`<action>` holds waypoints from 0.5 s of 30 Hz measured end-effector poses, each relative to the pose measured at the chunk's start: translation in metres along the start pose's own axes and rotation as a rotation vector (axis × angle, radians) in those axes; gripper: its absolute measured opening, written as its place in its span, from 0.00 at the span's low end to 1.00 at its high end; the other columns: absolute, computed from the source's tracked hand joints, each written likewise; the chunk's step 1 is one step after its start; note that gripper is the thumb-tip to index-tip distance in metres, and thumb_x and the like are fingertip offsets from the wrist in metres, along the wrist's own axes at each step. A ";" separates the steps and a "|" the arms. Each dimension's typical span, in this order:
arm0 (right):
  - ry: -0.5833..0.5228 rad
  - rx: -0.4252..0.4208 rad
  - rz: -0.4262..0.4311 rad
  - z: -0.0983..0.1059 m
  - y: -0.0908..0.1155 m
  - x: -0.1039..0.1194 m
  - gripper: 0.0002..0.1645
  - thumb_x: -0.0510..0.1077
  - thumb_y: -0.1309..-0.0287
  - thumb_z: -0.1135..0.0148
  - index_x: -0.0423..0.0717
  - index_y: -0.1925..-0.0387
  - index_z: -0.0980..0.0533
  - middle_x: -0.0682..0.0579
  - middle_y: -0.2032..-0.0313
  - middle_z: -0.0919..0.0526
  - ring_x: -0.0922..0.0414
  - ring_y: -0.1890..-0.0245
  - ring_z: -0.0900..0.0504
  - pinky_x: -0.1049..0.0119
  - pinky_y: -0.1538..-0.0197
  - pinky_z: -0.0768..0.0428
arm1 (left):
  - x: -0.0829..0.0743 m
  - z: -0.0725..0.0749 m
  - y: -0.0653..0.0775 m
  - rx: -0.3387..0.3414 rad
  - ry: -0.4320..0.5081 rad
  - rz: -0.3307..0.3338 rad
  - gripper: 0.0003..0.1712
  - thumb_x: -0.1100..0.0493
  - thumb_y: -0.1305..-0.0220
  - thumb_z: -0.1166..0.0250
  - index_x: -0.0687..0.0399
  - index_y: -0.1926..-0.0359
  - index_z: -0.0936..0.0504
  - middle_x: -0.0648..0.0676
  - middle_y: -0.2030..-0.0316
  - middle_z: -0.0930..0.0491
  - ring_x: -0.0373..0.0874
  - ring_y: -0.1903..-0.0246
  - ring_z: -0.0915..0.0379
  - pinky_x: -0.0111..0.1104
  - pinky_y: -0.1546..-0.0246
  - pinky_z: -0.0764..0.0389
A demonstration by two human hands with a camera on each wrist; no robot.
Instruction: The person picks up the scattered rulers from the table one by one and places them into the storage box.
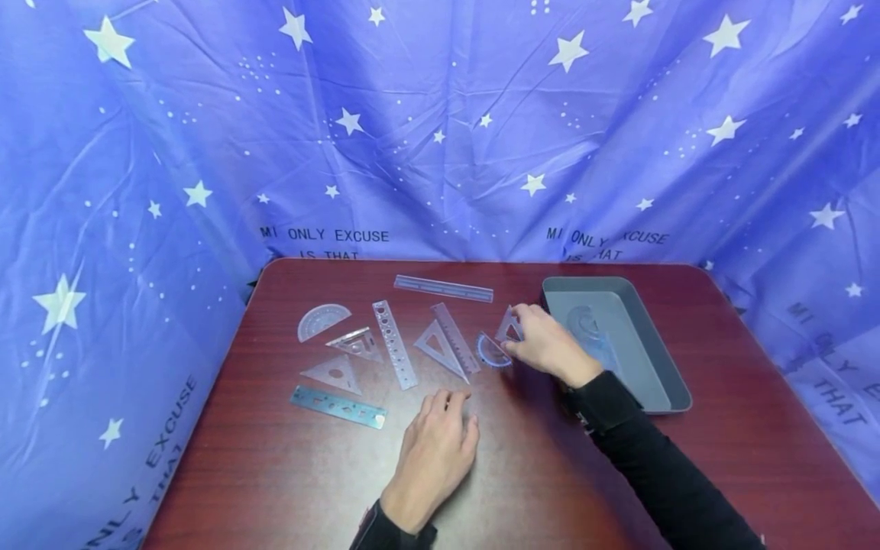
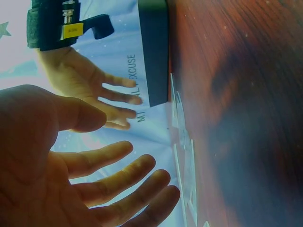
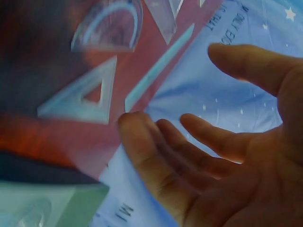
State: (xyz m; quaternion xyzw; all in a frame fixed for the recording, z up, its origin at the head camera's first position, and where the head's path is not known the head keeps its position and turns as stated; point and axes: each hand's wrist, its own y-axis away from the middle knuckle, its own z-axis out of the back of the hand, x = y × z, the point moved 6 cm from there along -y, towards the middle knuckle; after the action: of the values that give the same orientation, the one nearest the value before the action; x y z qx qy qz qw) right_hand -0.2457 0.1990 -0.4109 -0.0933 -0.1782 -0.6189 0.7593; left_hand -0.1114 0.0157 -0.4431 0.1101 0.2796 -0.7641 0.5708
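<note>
My right hand (image 1: pixel 550 344) reaches over a small clear set square (image 3: pixel 64 109) and a protractor (image 1: pixel 490 354) with a blue arc. In the right wrist view its fingers are spread apart above these two pieces and hold nothing. My left hand (image 1: pixel 435 451) hovers at the front middle with relaxed, slightly bent fingers and nothing in them. Just beyond it, a clear set square (image 1: pixel 448 354) lies beside a clear ruler (image 1: pixel 459 336). The grey tray (image 1: pixel 642 336) at the right contains a clear protractor (image 1: pixel 586 324) and a bluish clear piece, partly hidden by my right wrist.
Leftward lie another protractor (image 1: pixel 325 319), two set squares, a stencil ruler (image 1: pixel 395 345) and a blue-green ruler (image 1: pixel 335 406). One more ruler (image 1: pixel 443 289) lies near the back edge. A blue star-printed curtain (image 1: pixel 447 153) surrounds the table's back and sides.
</note>
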 end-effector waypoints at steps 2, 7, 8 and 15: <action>0.013 0.029 -0.025 -0.013 0.001 0.003 0.36 0.46 0.35 0.26 0.31 0.33 0.27 0.33 0.42 0.19 0.38 0.44 0.17 0.40 0.40 0.17 | 0.001 0.000 0.000 0.000 0.001 0.001 0.19 0.56 0.30 0.31 0.55 0.41 0.15 0.57 0.50 0.13 0.51 0.51 0.16 0.45 0.55 0.12; 0.017 0.088 -0.110 -0.041 0.004 0.001 0.33 0.47 0.35 0.25 0.36 0.35 0.25 0.37 0.42 0.19 0.38 0.44 0.16 0.38 0.43 0.16 | 0.003 0.000 0.001 0.006 0.009 0.007 0.21 0.56 0.30 0.31 0.55 0.39 0.15 0.57 0.49 0.14 0.51 0.51 0.16 0.45 0.54 0.12; 0.021 0.089 -0.129 -0.046 0.004 0.000 0.33 0.48 0.35 0.25 0.37 0.35 0.25 0.37 0.41 0.18 0.38 0.44 0.16 0.37 0.44 0.16 | 0.004 0.000 0.001 0.007 0.010 0.008 0.21 0.56 0.30 0.31 0.55 0.40 0.15 0.57 0.49 0.14 0.51 0.51 0.16 0.45 0.54 0.12; 0.097 0.050 -0.177 -0.064 0.003 -0.002 0.38 0.54 0.38 0.23 0.33 0.37 0.24 0.32 0.40 0.20 0.35 0.41 0.20 0.36 0.45 0.16 | 0.010 0.001 0.002 0.008 0.010 0.039 0.19 0.56 0.30 0.31 0.54 0.40 0.15 0.57 0.50 0.14 0.51 0.51 0.16 0.46 0.55 0.12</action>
State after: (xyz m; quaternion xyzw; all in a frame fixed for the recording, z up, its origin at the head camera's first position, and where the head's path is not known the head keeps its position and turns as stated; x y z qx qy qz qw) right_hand -0.2330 0.1781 -0.4703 -0.0281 -0.1643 -0.6828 0.7114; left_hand -0.1131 0.0064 -0.4477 0.1218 0.2770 -0.7533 0.5839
